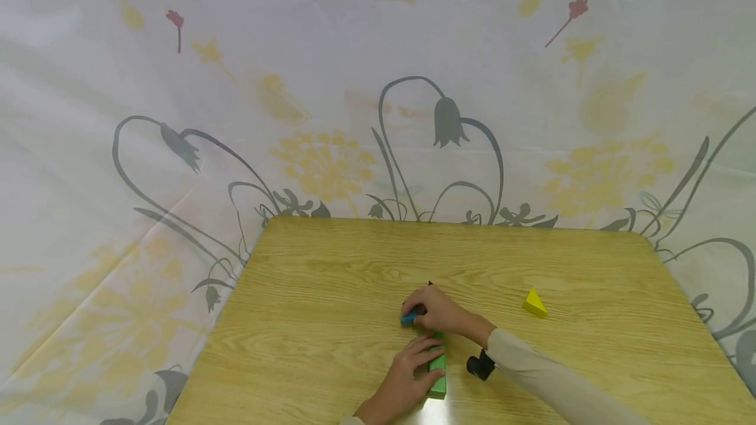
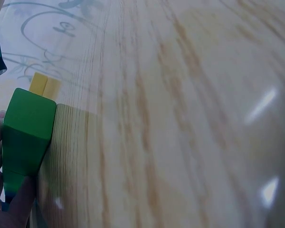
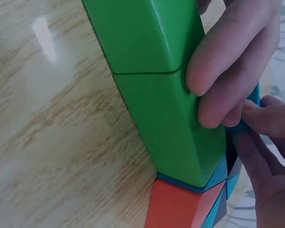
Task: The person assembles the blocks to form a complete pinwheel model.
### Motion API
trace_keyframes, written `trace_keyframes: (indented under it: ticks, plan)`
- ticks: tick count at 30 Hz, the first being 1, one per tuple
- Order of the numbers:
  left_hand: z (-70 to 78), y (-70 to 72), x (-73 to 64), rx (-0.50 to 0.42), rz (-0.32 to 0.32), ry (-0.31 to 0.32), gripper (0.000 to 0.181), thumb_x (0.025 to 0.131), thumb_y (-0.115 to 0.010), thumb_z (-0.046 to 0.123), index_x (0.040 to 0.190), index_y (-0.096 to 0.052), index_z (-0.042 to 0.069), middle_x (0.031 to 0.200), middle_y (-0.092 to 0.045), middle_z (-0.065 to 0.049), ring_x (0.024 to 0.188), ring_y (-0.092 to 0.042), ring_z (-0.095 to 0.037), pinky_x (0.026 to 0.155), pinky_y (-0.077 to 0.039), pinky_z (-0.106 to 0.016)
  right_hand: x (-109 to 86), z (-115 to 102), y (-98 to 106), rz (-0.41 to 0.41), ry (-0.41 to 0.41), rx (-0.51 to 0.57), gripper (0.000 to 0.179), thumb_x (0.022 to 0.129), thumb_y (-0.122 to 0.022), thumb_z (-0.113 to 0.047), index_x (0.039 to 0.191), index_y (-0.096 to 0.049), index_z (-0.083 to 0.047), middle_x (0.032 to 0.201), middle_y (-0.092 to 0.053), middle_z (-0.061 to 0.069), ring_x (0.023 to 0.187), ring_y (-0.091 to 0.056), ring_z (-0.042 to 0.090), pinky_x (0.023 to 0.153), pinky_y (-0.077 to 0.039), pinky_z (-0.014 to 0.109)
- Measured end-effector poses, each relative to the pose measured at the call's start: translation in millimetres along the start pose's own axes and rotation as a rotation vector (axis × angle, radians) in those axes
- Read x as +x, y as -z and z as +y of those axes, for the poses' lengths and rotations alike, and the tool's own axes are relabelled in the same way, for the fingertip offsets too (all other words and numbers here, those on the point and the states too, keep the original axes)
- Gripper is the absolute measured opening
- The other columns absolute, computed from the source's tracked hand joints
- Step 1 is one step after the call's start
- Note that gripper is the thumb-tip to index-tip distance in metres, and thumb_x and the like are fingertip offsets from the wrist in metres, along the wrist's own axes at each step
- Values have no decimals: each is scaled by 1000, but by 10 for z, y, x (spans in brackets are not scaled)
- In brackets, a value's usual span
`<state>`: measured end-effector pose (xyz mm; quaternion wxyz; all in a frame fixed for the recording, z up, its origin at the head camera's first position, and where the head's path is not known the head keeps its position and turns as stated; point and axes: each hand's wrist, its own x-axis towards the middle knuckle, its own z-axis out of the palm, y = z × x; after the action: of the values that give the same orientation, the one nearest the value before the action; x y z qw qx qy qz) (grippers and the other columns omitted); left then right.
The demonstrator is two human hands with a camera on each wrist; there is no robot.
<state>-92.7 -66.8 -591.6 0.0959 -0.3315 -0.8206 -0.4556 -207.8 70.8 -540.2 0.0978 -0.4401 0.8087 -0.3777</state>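
A row of two green blocks (image 1: 437,376) lies on the wooden table, end touching end. My left hand (image 1: 403,378) holds them, with fingertips (image 3: 213,61) against one side. Just beyond, my right hand (image 1: 444,311) pinches a blue block (image 1: 409,317) between thumb and fingers, at the far end of the green row. There the right wrist view shows a red block (image 3: 173,204), blue pieces and dark pieces set close together. My right hand covers much of that part in the head view. The left wrist view has a green block (image 2: 28,123) beside my left fingers.
A yellow triangular block (image 1: 535,303) lies apart, to the right of my right hand. A black object (image 1: 481,366) sits at the right wrist, by the beige sleeve (image 1: 549,372). Behind the wooden table (image 1: 331,261) hangs a white cloth with printed flowers (image 1: 331,84).
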Motion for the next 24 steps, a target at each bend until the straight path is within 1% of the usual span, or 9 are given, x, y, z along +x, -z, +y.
trace_keyframes:
  ticks: [3,6,10,12,14,15,17,20,24]
  plan:
    - [-12,-1,-1,12,12,-20,34,90,-65,13,119,-62,-4,127,-58,-12,124,-48,-28,101,-43,-35,31,-2,-10,-43,20,-33,25,76,-67,15,90,-74,-6,92,-69,4,82,-63,14,68,-51,20]
    - [-11,0,-2,-16,10,-10,34,90,-65,14,119,-62,-4,128,-57,-13,124,-48,-28,102,-43,-36,54,-14,-15,-79,26,-51,29,74,-66,18,88,-74,-6,88,-69,2,79,-63,12,67,-51,20]
    - [-4,-6,-6,-34,1,1,34,91,-64,14,119,-61,-5,129,-57,-13,125,-47,-29,103,-42,-36,67,-32,-1,-74,24,-44,28,74,-67,18,85,-73,-7,86,-69,1,76,-62,11,64,-53,22]
    - [1,-6,-8,-33,-6,10,35,91,-64,15,120,-61,-4,129,-56,-13,126,-46,-30,103,-41,-37,76,-30,14,-35,29,-52,22,76,-70,12,86,-72,-7,87,-68,1,77,-61,12,66,-52,24]
    - [9,-1,-7,-26,-13,27,35,91,-64,15,120,-62,-3,129,-56,-12,127,-45,-31,104,-41,-39,92,-17,32,11,15,-96,16,78,-74,2,91,-71,-7,95,-66,2,86,-59,17,73,-52,30]
    - [13,3,-4,-26,-16,37,34,91,-64,15,120,-62,-3,130,-56,-12,127,-45,-32,104,-40,-40,105,-4,43,34,7,-130,18,78,-77,-5,95,-70,-6,99,-64,4,91,-57,20,77,-52,35]
    - [24,15,2,-28,-24,57,34,91,-64,15,120,-62,-3,130,-56,-12,129,-44,-32,104,-40,-41,125,26,64,58,-28,-189,31,77,-80,-16,103,-68,-5,108,-61,7,101,-53,27,84,-48,47]
    - [25,20,12,-12,-18,50,33,90,-65,14,119,-63,-2,130,-57,-12,128,-44,-31,103,-41,-41,144,74,106,38,-90,-241,46,75,-82,-26,112,-65,-5,117,-56,12,110,-48,36,88,-40,62]
    - [10,14,13,-6,-8,25,33,89,-66,13,119,-63,-2,128,-58,-12,127,-45,-31,102,-42,-41,150,128,182,-26,-162,-238,50,75,-81,-32,114,-65,-6,119,-55,12,112,-45,38,89,-35,64]
